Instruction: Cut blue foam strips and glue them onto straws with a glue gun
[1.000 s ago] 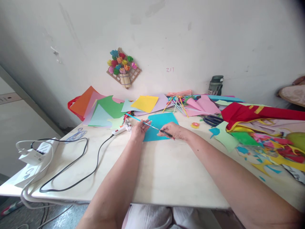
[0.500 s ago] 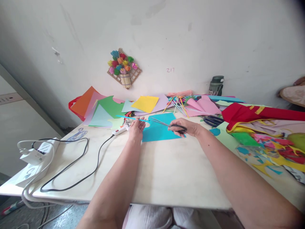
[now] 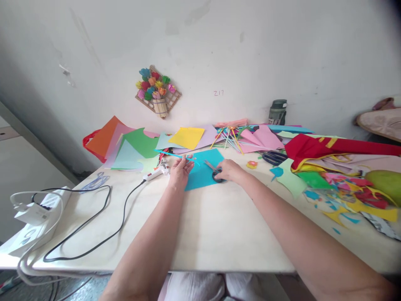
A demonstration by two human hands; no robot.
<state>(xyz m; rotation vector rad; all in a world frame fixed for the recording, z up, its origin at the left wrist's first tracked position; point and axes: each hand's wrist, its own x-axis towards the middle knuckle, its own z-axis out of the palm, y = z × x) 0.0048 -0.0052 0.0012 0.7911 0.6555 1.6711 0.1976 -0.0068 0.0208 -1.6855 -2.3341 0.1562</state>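
My left hand pinches a thin bright blue stick, which looks like rolled paper or a straw. The stick slants over the table, its right end above a blue paper sheet. At the sheet's right side, my right hand has its fingers closed at the black handles of a pair of scissors. The scissors are low over the sheet or lying on it, with the blades pointing up-left toward the stick's end. To the left of my left hand lies a white glue gun with a black cord.
Coloured paper sheets line the back, beside thin coloured sticks. Another dark-handled pair of scissors, a small paper flower and paper scraps lie to the right. A power strip with cords occupies the left edge.
My right hand has moved left and lowered the scissors toward the blue sheet, its grip shifting on the handles. A small paper flower now shows right of the hand. The view has shifted slightly.
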